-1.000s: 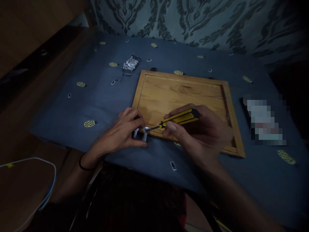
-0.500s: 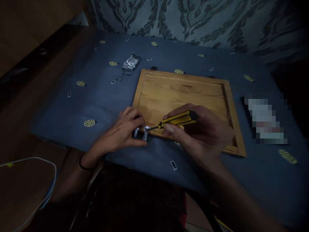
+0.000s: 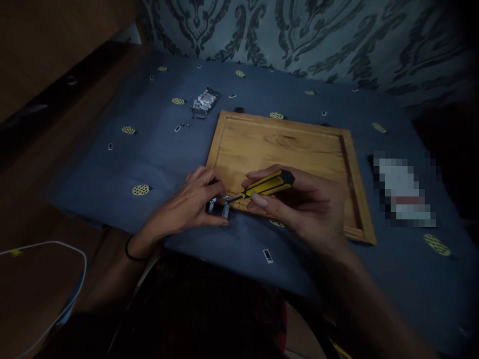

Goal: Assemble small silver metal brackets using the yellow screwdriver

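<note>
My left hand [image 3: 192,202] pinches a small metal hinge [image 3: 219,207] against the near left corner of a wooden framed panel [image 3: 284,149]. My right hand [image 3: 303,207] is closed round a yellow and black screwdriver [image 3: 267,183], whose tip touches the top of the hinge. The panel lies flat on a blue cloth [image 3: 123,164] printed with yellow pineapples. The part of the hinge under my left fingers is hidden.
A heap of more metal hinges [image 3: 204,102] lies at the back left of the cloth, with a few loose screws [image 3: 182,127] near it. A blurred-out object [image 3: 404,192] rests right of the panel. Patterned wall behind; a white cable [image 3: 56,247] at lower left.
My right hand and the screwdriver handle have shifted slightly left toward the hinge. My left hand stays on the hinge. The view has tilted a little.
</note>
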Demonstrator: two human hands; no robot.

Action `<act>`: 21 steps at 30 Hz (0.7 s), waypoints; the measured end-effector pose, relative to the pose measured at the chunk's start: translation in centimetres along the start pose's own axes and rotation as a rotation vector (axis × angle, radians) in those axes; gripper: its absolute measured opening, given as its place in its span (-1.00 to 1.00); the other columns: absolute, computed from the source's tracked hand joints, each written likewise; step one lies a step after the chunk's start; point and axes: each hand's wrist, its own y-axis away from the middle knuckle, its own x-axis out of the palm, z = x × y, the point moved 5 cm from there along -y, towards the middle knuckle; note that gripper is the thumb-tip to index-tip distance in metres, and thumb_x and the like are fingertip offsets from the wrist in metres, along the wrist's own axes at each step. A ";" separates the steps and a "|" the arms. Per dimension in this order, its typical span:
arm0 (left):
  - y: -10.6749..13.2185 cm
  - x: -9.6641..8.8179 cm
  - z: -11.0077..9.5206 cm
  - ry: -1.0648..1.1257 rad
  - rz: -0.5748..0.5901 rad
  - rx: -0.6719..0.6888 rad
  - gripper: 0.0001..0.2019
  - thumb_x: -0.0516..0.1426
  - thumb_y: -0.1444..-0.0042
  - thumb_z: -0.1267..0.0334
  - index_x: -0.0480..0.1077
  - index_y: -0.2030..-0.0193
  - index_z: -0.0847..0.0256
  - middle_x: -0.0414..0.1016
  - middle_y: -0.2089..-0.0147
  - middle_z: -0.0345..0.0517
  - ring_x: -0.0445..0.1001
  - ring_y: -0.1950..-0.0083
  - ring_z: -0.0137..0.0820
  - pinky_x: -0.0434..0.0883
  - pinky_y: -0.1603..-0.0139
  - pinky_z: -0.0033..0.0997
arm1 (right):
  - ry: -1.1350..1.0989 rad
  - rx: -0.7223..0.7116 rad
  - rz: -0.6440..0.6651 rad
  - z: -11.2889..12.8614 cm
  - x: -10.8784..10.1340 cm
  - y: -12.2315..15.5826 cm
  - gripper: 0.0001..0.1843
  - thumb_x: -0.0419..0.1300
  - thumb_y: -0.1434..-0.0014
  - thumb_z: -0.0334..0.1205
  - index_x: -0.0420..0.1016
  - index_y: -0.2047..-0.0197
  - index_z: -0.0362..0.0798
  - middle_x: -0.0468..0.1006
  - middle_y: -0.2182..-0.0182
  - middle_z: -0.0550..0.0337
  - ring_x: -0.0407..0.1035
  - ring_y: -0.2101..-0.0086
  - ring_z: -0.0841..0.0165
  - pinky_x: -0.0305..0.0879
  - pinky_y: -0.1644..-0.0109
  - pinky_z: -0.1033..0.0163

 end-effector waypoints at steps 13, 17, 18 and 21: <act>0.2 0.0 0.0 0.034 -0.022 0.019 -0.55 0.43 -0.12 -0.04 0.50 0.01 0.18 0.43 0.00 -0.04 0.35 -0.11 -0.13 0.38 -0.19 -0.13 | 0.004 -0.219 -0.446 -0.1 -0.8 0.7 -0.77 0.53 -0.13 -0.12 0.60 0.31 0.02 0.60 0.43 0.29 0.40 0.63 0.47 0.38 0.63 0.30; 0.2 0.0 0.1 0.034 -0.018 0.002 -0.56 0.44 -0.11 -0.02 0.50 0.01 0.16 0.45 -0.03 -0.04 0.36 -0.13 -0.12 0.38 -0.21 -0.11 | 0.054 -0.186 -0.392 -0.5 -0.8 0.3 -0.67 0.62 0.00 -0.11 0.54 0.36 0.07 0.54 0.50 0.37 0.42 0.61 0.44 0.41 0.59 0.28; 0.1 0.0 0.1 0.031 -0.020 0.006 -0.56 0.44 -0.11 -0.03 0.51 0.01 0.16 0.45 -0.02 -0.04 0.36 -0.13 -0.12 0.38 -0.21 -0.11 | 0.063 -0.181 -0.380 -0.5 -0.8 0.3 -0.66 0.62 0.01 -0.12 0.54 0.36 0.08 0.55 0.50 0.38 0.43 0.61 0.43 0.41 0.57 0.27; 0.1 0.0 0.0 0.023 -0.036 0.023 -0.52 0.45 -0.09 -0.06 0.51 -0.01 0.17 0.45 -0.01 -0.04 0.36 -0.12 -0.12 0.39 -0.20 -0.10 | 0.053 -0.181 -0.373 -0.4 -0.7 0.4 -0.67 0.62 0.00 -0.14 0.54 0.32 0.13 0.58 0.47 0.37 0.45 0.58 0.41 0.43 0.53 0.25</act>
